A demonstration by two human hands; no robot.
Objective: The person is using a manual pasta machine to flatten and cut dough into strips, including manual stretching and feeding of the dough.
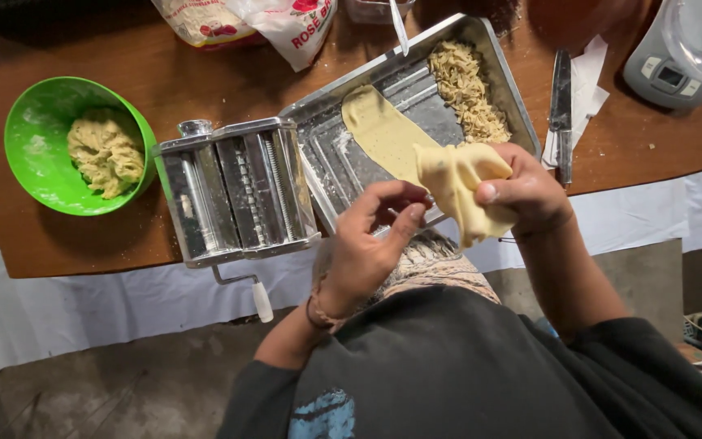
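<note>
A thin pale sheet of dough (392, 134) trails from the metal tray (331, 158) up into my hands. My right hand (526, 191) grips the folded near end of the sheet, which hangs down below my thumb. My left hand (367, 240) pinches the same end from the left, fingers curled against the dough edge. A steel pasta roller (237, 191) with a crank handle (260, 299) stands just left of the tray, at the table's near edge. Cut noodle strands (469, 89) lie heaped at the tray's far end.
A green bowl (34, 142) holding a lump of dough sits at the left. Flour bags (286, 24) lie at the back. A knife (562, 114) rests on white paper right of the tray, beside a kitchen scale (664, 73) with a clear container.
</note>
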